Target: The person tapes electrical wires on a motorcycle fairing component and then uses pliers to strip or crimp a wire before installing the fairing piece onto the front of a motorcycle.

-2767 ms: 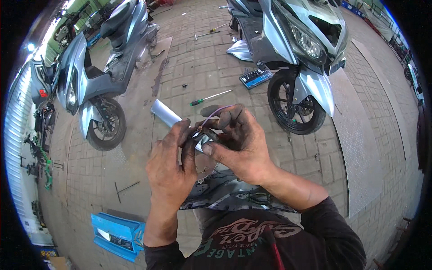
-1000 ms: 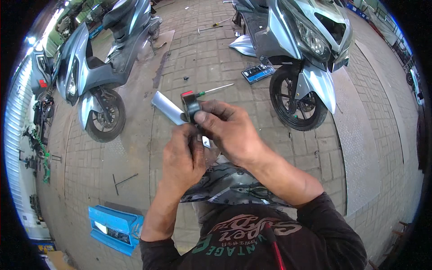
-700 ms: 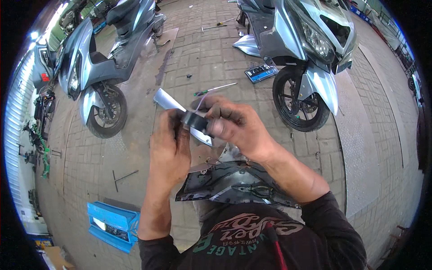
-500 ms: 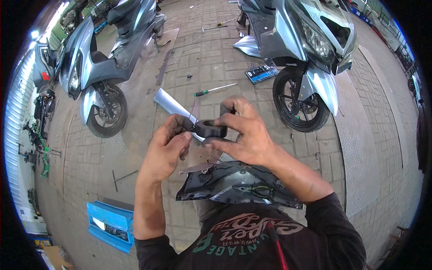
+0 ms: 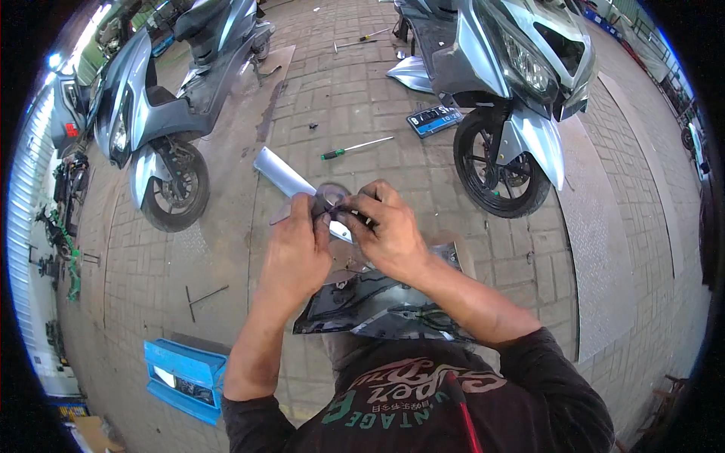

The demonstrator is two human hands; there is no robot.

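Head view: our left hand and right hand press fingertips together at the near edge of a blurred black tape roll; what they pinch, we cannot tell.

Pink and green lettering is running across the shirt; pale characters are showing on the black-and-blue plate.

A dark, rounded roll, blurred and partly hidden, sits at the meeting fingertips of the left hand and right hand. A thin purplish wire, also blurred, juts out leftward.
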